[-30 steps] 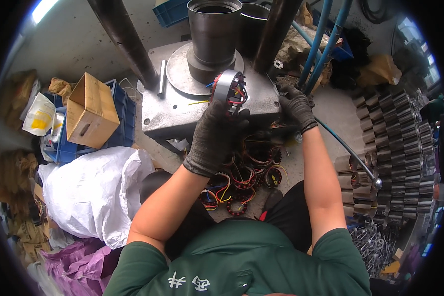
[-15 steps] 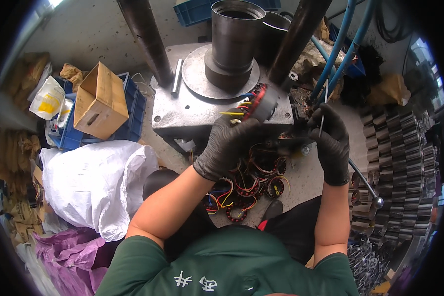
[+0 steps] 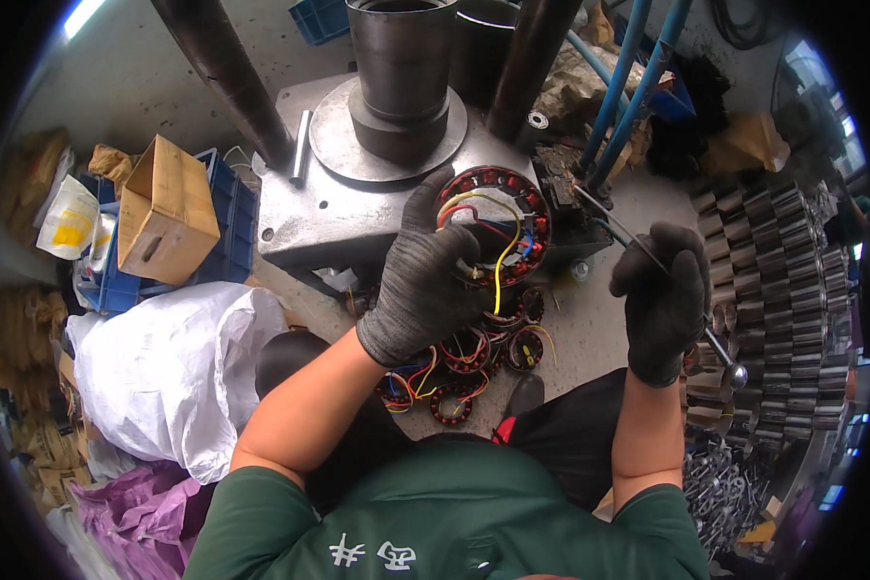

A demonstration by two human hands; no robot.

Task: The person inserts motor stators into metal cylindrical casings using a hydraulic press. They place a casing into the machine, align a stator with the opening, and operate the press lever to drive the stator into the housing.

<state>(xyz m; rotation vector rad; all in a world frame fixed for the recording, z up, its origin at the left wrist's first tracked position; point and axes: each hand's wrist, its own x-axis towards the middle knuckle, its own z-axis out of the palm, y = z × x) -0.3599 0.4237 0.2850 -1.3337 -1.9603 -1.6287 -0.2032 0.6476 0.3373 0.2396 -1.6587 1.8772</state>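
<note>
My left hand (image 3: 425, 266), in a dark grey glove, grips a motor stator (image 3: 536, 208) by its left side. The ring's open face is turned toward me, showing dark red windings and loose yellow, red and blue wires. To the right, my gloved right hand (image 3: 662, 300) is closed around a thin metal rod (image 3: 607, 208), whose far tip points up and left toward the machine. A ball-ended lever (image 3: 735, 372) sticks out below that hand; the glove hides how it continues. Behind the stator stands the machine's metal base (image 3: 304, 217), carrying a round plate (image 3: 329, 135) and a steel cylinder (image 3: 403, 58).
Several wired stators (image 3: 451, 403) lie on the floor below my hands. Stacked metal rings (image 3: 783, 300) line the right side, with loose metal parts (image 3: 720, 493) nearer me. At left are a cardboard box (image 3: 169, 217), blue crates (image 3: 232, 227) and a white sack (image 3: 164, 372). Blue hoses (image 3: 619, 92) rise behind.
The stator has turned from edge-on to face me. My right hand has lowered slightly, and its rod has swung from near upright to slanting up left. The whole view has shifted.
</note>
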